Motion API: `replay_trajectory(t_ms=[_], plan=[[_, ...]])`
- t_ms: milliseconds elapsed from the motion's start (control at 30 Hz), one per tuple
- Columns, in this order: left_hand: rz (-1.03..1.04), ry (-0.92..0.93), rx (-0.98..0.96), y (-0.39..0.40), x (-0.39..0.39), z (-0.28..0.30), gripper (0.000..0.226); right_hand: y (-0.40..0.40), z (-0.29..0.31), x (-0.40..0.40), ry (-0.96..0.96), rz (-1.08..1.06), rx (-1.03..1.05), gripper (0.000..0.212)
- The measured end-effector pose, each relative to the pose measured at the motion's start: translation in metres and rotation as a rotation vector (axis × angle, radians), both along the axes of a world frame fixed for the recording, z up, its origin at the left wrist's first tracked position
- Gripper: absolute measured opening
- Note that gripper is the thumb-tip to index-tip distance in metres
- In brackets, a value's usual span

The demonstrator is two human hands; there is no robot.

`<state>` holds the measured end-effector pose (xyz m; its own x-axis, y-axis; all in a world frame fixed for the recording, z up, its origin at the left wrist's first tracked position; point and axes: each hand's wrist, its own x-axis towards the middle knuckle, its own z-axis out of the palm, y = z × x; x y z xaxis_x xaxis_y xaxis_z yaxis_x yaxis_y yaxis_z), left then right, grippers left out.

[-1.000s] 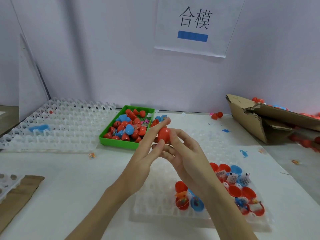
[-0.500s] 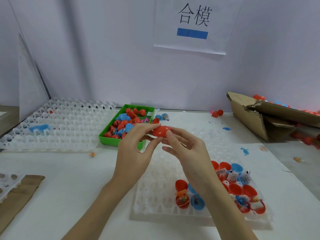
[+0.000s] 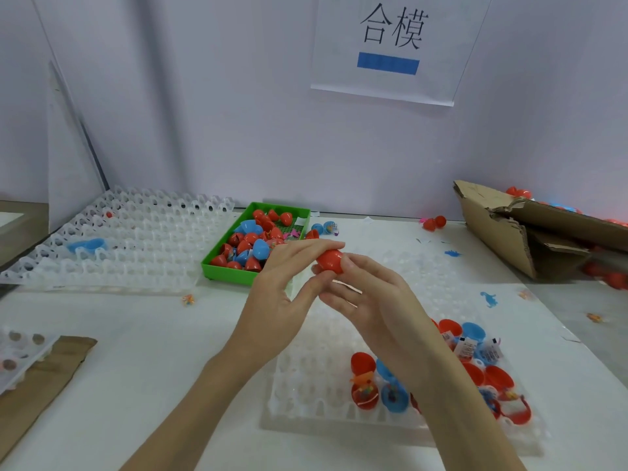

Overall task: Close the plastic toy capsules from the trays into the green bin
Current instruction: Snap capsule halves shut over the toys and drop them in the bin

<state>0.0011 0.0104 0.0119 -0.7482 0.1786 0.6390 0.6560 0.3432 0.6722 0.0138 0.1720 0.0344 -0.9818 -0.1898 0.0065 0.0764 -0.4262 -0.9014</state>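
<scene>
- Capsule [image 3: 329, 261], red, held above the near tray [image 3: 316, 385], right of the bin [image 3: 234, 266].
- Left hand [image 3: 275, 287] and right hand [image 3: 367, 297] both pinch it.
- Likely light, stiff, slippery; grip both ends.

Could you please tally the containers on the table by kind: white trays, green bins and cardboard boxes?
White trays, any stack counted as one: 3
Green bin: 1
Cardboard box: 1
Total: 5
</scene>
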Motion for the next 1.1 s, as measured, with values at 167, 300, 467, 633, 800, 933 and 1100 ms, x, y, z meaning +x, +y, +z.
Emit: replay_trajectory(t_ms=[167,300,467,633,800,933,1100], plan=[[-0.123,-0.067,0.046,0.008,0.007,-0.001,0.048,0.0,0.001,0.003,0.004,0.177,-0.114,0.042],[0.042,0.069,-0.027,0.007,0.005,-0.002,0.042,0.001,-0.001,0.004,-0.047,0.268,-0.176,0.04],[0.063,0.231,-0.168,0.001,0.0,-0.003,0.034,-0.004,-0.004,0.002,-0.059,0.285,-0.258,0.04],[0.15,0.348,-0.216,0.0,0.001,-0.004,0.037,-0.013,-0.008,0.003,-0.126,0.336,-0.414,0.042],[0.171,0.399,-0.211,0.002,0.0,-0.003,0.031,-0.016,-0.012,0.002,-0.143,0.31,-0.471,0.048],[0.119,0.377,-0.211,0.001,-0.004,-0.006,0.031,-0.016,-0.012,0.003,-0.151,0.279,-0.529,0.043],[0.091,0.241,-0.206,0.0,-0.004,-0.01,0.042,-0.016,-0.011,0.002,-0.104,0.217,-0.374,0.045]])
